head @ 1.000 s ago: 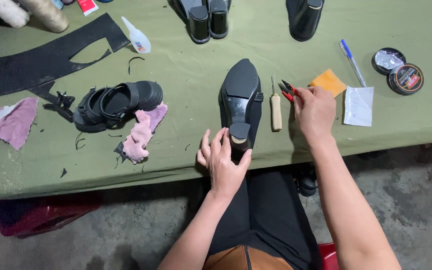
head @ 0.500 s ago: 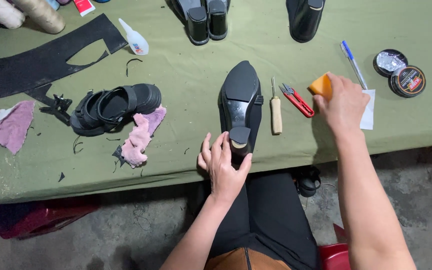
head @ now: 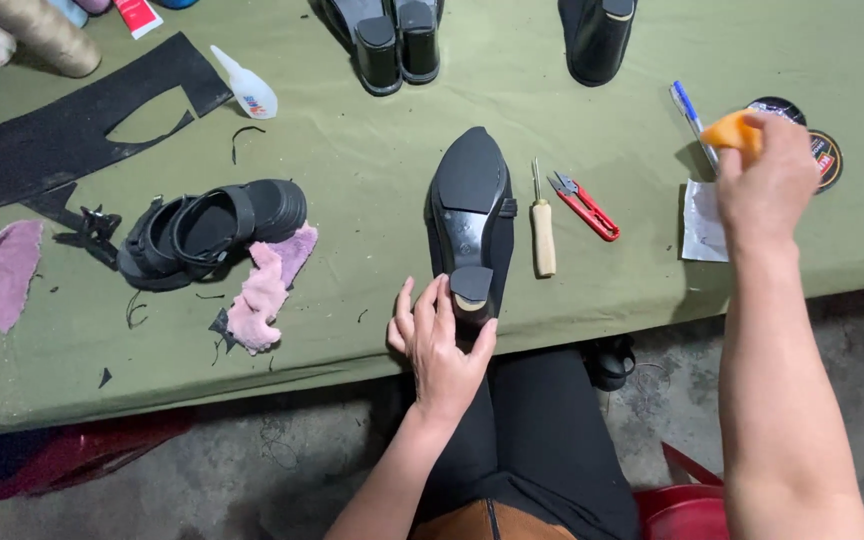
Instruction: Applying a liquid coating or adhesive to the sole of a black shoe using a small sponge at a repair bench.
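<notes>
1. While the left hand rests at the near edge of the desk, its grip wraps loosely about the heel end of the black shoe; the fingers lie spread along the heel's left side and the thumb sits on the right.
2. That shoe lies sole-up on the green cloth, toe pointing away, and the heel tip shows a pale, bare patch, so the sole work looks, as far as I can judge, unfinished.
3. Right hand hovers over the far right of the desk, its grip pinching a small orange piece between the fingertips, above two round tins and beside a blue pen.
4. Wooden-handled awl and red snips lie just right of the shoe, untouched by either hand.
5. Further left sit a black sandal, pink scraps, a cut black sheet and a small glue bottle; more black shoes stand at the far edge.
6. Compared with half a second ago, the right hand has lifted the orange piece off the desk and carried it further right, towards the tins; a second ago that hand was at the snips, which now lie alone.
7. Left hand and shoe have kept their place throughout.
</notes>
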